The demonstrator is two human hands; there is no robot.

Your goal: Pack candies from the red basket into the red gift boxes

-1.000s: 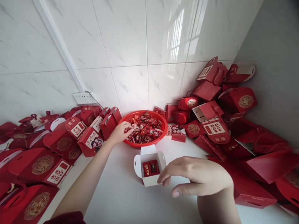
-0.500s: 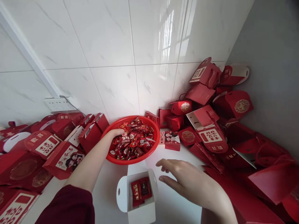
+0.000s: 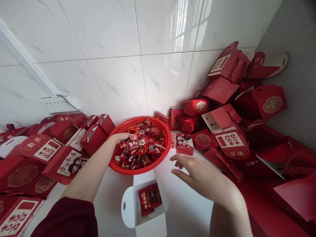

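My left hand point(image 3: 122, 136) reaches into a red plastic basket point(image 3: 167, 149) heaped with red-wrapped candies point(image 3: 143, 141). Its fingertips are hidden among the wrappers, so whether they grip a candy cannot be seen. My right hand point(image 3: 195, 169) hovers over the white table, empty, thumb and fingers apart. Between my arms stands an open white-lined box point(image 3: 151, 226) with its flaps folded out. Inside it lie a few red candy packets point(image 3: 146, 200), one with a dark center.
Red gift boxes point(image 3: 53, 149) crowd the left side, and more red boxes point(image 3: 230, 141) pile up at the right against the grey wall. A small printed box point(image 3: 183, 144) lies right of the basket. A tiled wall point(image 3: 113, 82) with a power socket point(image 3: 56, 104) stands behind.
The view has shifted slightly. My left hand stays in the basket among the candies, and my right hand still hovers near the open box.
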